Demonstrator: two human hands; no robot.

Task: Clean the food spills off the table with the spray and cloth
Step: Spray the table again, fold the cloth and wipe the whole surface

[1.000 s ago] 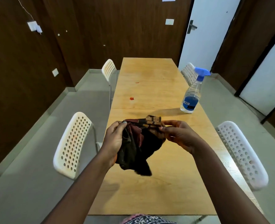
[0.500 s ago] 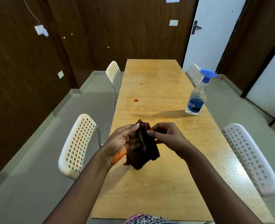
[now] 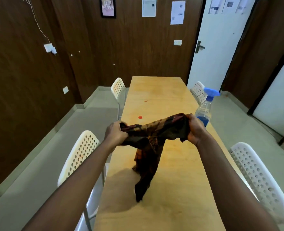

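A dark patterned cloth (image 3: 154,135) is stretched open above the table (image 3: 179,189), its ends clamped in the curled fingers of the left hand (image 3: 115,133) and right hand (image 3: 195,128), seemingly for wiping.

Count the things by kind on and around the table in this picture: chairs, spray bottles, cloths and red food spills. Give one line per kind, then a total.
Chairs: 4
Spray bottles: 1
Cloths: 1
Red spills: 2
Total: 8
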